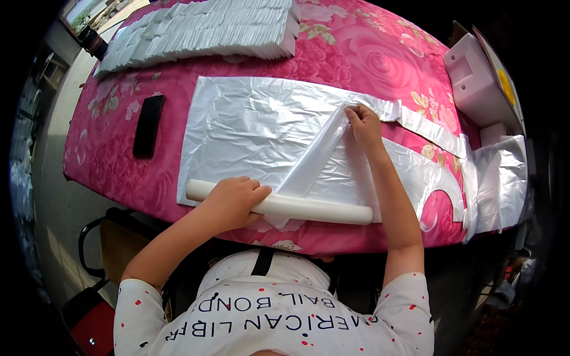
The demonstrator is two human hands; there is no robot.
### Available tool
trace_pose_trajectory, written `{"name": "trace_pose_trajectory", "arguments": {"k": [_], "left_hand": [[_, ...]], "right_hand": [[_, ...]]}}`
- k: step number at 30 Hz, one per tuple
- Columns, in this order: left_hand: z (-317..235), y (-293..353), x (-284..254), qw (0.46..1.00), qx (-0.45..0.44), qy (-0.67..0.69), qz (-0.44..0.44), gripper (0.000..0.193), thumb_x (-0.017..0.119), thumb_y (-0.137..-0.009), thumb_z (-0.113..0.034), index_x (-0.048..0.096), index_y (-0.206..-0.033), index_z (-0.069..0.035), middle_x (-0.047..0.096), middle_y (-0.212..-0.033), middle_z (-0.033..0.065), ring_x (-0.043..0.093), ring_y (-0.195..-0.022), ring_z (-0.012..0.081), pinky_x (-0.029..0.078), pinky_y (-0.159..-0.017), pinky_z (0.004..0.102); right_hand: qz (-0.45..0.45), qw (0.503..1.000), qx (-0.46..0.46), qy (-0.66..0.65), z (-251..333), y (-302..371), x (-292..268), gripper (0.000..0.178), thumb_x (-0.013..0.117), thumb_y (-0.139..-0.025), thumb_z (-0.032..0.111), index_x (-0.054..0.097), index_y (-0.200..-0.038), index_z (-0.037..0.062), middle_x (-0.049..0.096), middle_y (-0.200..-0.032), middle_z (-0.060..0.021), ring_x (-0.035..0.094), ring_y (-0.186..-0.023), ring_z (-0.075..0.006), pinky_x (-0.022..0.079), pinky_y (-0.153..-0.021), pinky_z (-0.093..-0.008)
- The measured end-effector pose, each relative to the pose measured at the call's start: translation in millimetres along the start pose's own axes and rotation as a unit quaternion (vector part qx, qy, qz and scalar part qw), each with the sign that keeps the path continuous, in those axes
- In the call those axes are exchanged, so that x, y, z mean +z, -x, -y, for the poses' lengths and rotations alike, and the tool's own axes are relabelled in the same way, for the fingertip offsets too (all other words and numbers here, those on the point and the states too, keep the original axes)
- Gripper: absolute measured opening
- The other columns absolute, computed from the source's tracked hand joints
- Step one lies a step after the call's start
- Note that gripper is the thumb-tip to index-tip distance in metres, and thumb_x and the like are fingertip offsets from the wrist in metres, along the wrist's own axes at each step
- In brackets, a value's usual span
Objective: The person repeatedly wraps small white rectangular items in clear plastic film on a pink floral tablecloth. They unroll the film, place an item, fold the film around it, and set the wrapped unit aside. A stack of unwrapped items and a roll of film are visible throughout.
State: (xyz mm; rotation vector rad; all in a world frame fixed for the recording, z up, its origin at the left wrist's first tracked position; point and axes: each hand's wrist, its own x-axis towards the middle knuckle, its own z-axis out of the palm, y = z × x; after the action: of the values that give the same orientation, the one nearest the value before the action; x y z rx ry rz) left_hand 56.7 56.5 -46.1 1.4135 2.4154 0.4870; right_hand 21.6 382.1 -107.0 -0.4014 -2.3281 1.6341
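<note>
My left hand is closed over a long white roll that lies crosswise near the table's front edge. Under and beyond it spreads a shiny white plastic sheet, flat but wrinkled, with long strips running off to the right. My right hand pinches the sheet's upper edge between thumb and fingers. From that pinch a raised fold slants down to the roll. Whether the roll is a bare tube or wound film, I cannot tell.
A thick stack of folded white plastic lies at the far left. A black, phone-like slab sits left of the sheet. At the right stand a white foam box and bunched plastic. A pink flowered cloth covers the table.
</note>
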Motion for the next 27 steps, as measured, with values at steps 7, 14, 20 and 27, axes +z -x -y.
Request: {"name": "trace_pose_trajectory", "arguments": {"k": [7,14,20,27], "left_hand": [[-6.5,-28.3,39.7,0.964,0.217,0.026,-0.153,0.051,0.067,-0.074,-0.029,0.053,-0.113,0.001,0.056,-0.109,0.0135,0.055,-0.1,0.0295,0.044,-0.089,0.0407],[-10.7,-7.9,71.5,0.983,0.174,-0.047,-0.027,0.081,0.045,-0.081,-0.058,0.039,-0.128,0.008,0.034,-0.138,0.0221,0.027,-0.132,0.0336,0.015,-0.11,0.0437],[-29.4,1.4,81.9,0.991,0.118,-0.045,-0.043,0.083,0.046,-0.08,-0.059,0.038,-0.128,0.008,0.031,-0.14,0.0233,0.025,-0.133,0.0342,0.015,-0.109,0.0458],[-49.2,9.6,95.7,0.996,0.064,-0.053,-0.031,0.083,0.048,-0.079,-0.056,0.033,-0.133,0.006,0.027,-0.142,0.0221,0.022,-0.135,0.0323,0.015,-0.109,0.0439]], "right_hand": [[0.056,0.997,0.001,0.055,-4.9,-8.9,10.4,0.018,0.059,-0.084,0.016,0.062,-0.084,-0.0017,0.056,-0.065,-0.0037,0.047,-0.059,-0.0106,0.04,-0.058,-0.026],[0.036,0.997,0.037,0.049,-0.9,-13.1,2.9,0.019,0.057,-0.085,0.016,0.062,-0.092,-0.0004,0.059,-0.082,-0.0074,0.053,-0.066,-0.0149,0.044,-0.064,-0.0283],[0.074,0.984,-0.102,0.123,55.7,58.4,10.0,0.029,0.062,-0.082,0.021,0.06,-0.105,0.0033,0.055,-0.111,-0.0136,0.053,-0.103,-0.0273,0.042,-0.087,-0.0356],[0.159,0.906,-0.209,0.331,51.0,146.2,9.2,0.049,0.067,-0.072,0.015,0.055,-0.12,0.0104,0.059,-0.103,-0.0063,0.055,-0.093,-0.0253,0.047,-0.079,-0.0355]]}}
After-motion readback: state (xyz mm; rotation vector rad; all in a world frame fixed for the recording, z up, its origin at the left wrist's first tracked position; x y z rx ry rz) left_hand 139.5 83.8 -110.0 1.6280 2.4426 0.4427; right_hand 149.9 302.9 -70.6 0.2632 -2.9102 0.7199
